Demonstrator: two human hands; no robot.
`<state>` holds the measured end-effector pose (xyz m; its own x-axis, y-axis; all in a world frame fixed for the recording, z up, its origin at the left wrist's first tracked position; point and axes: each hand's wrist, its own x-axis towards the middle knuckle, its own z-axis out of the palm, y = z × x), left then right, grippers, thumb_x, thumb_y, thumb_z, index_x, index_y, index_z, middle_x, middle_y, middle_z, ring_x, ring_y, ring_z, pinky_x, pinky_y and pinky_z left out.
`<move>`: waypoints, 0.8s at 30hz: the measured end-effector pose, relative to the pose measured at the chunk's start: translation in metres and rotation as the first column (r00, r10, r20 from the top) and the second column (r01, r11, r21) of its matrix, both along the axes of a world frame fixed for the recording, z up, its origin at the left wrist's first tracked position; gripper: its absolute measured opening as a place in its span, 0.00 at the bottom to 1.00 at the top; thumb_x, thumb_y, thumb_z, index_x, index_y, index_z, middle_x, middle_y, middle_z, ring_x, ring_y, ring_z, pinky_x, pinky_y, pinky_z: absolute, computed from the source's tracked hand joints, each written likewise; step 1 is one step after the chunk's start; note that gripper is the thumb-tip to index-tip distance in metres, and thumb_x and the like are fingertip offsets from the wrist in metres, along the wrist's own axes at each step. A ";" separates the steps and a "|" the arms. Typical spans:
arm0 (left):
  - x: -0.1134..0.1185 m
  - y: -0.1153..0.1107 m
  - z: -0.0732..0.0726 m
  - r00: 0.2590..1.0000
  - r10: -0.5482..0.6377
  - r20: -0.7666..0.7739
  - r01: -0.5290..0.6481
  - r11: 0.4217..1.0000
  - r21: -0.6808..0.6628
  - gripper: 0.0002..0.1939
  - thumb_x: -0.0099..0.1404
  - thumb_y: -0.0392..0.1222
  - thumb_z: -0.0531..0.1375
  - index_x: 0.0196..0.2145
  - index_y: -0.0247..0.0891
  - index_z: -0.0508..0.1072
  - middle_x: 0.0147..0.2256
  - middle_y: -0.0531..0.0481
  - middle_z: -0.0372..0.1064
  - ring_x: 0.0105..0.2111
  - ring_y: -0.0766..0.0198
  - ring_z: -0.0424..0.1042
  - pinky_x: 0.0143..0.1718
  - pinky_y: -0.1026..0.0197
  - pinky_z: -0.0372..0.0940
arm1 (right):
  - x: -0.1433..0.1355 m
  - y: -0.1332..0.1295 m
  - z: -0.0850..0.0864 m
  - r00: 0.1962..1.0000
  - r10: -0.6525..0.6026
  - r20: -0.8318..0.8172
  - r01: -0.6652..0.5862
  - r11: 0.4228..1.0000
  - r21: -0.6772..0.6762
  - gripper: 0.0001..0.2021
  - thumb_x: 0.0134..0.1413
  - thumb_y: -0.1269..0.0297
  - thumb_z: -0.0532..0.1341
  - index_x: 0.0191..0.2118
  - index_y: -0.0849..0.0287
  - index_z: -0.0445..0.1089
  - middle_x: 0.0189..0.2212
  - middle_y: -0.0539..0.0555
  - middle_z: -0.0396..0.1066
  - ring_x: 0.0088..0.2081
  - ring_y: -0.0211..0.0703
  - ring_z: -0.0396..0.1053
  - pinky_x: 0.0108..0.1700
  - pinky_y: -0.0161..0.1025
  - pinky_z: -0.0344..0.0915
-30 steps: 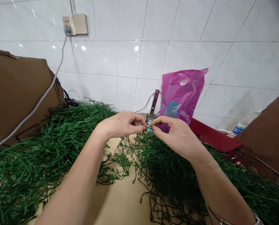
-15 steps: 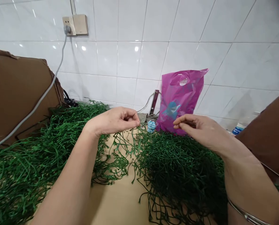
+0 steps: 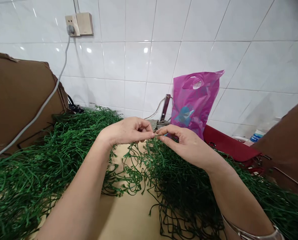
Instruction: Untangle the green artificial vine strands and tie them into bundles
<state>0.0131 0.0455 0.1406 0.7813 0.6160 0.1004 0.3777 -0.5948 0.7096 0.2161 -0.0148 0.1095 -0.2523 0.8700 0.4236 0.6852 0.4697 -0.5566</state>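
1. Brought leftward since the earlier frame (head view): R hand (image 3: 192,146), now next to L hand (image 3: 128,130), which is itself shifted slightly right. Red bag (image 3: 229,145) is left uncovered by R forearm.
2. Grip, same view: thumb & fingertips are pressed together on both hands, tips almost touching. Thin green strand (image 3: 157,135) seems to be pinched btwn them; exact contact is partly hidden by fingers.
3. Position: strand is held up over far part of tan surface (image 3: 128,216). Bright green heap (image 3: 71,143) is spread beside L arm; dark green heap (image 3: 186,180) is piled below R hand. Purple bag (image 3: 192,100) is propped behind, nr tiled wall (image 3: 136,60).
4. Risks (judged): strand could be dropped, being v. thin & held only by tips. Loose ends could be snagged, as both heaps look tangled. Bracelet (image 3: 245,234) could be caught, being worn close to strands.
5. Writing: white characters are shown on bottle's blue label (image 3: 256,137), too small to be read. Blue shape is seen on purple bag, no legible text. No brand can be made out.
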 end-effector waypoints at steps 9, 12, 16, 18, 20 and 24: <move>-0.002 -0.005 0.002 0.991 -0.082 0.110 0.092 0.992 -0.088 0.11 0.65 0.47 0.59 0.31 0.37 0.70 0.23 0.58 0.55 0.23 0.70 0.54 0.25 0.65 0.50 | 0.040 0.014 -0.010 0.813 -0.557 0.169 0.522 0.827 0.211 0.10 0.56 0.69 0.54 0.32 0.57 0.73 0.33 0.61 0.77 0.36 0.57 0.72 0.41 0.51 0.63; -0.001 -0.004 0.001 0.996 -0.041 0.085 0.045 0.998 -0.050 0.11 0.65 0.47 0.60 0.30 0.37 0.69 0.23 0.57 0.58 0.24 0.69 0.57 0.26 0.65 0.53 | 0.040 0.005 -0.002 0.856 -0.483 0.183 0.464 0.875 0.141 0.08 0.55 0.64 0.59 0.33 0.55 0.76 0.35 0.57 0.79 0.38 0.55 0.73 0.43 0.49 0.65; 0.004 0.001 -0.003 0.997 -0.012 0.080 0.013 1.000 -0.004 0.12 0.67 0.47 0.57 0.31 0.37 0.69 0.24 0.56 0.61 0.25 0.68 0.59 0.28 0.64 0.55 | 0.015 -0.009 0.011 0.989 -0.140 -0.053 0.134 0.985 -0.109 0.15 0.61 0.51 0.58 0.41 0.52 0.77 0.42 0.54 0.79 0.44 0.51 0.74 0.47 0.46 0.66; 0.006 0.002 -0.004 0.994 -0.019 0.104 0.019 1.000 -0.002 0.12 0.67 0.48 0.57 0.32 0.36 0.69 0.24 0.55 0.62 0.25 0.68 0.59 0.28 0.64 0.55 | 0.002 -0.009 0.009 0.975 -0.018 -0.220 -0.023 0.983 -0.180 0.15 0.60 0.49 0.60 0.42 0.52 0.78 0.43 0.52 0.78 0.47 0.49 0.73 0.50 0.44 0.66; 0.006 0.002 -0.004 0.993 -0.014 0.116 0.015 1.000 -0.005 0.12 0.66 0.48 0.57 0.32 0.36 0.69 0.25 0.55 0.62 0.25 0.68 0.59 0.28 0.64 0.54 | -0.004 -0.004 0.003 0.938 0.033 -0.345 -0.120 0.965 -0.233 0.13 0.58 0.51 0.63 0.43 0.53 0.77 0.41 0.52 0.78 0.46 0.47 0.72 0.50 0.44 0.66; 0.003 0.000 -0.001 0.993 -0.007 0.118 0.010 1.000 -0.018 0.13 0.65 0.48 0.58 0.31 0.35 0.70 0.25 0.55 0.62 0.26 0.68 0.59 0.28 0.64 0.55 | -0.004 0.007 -0.010 0.876 0.058 -0.479 -0.217 0.934 -0.283 0.13 0.56 0.51 0.65 0.37 0.56 0.76 0.36 0.51 0.75 0.40 0.44 0.69 0.46 0.42 0.64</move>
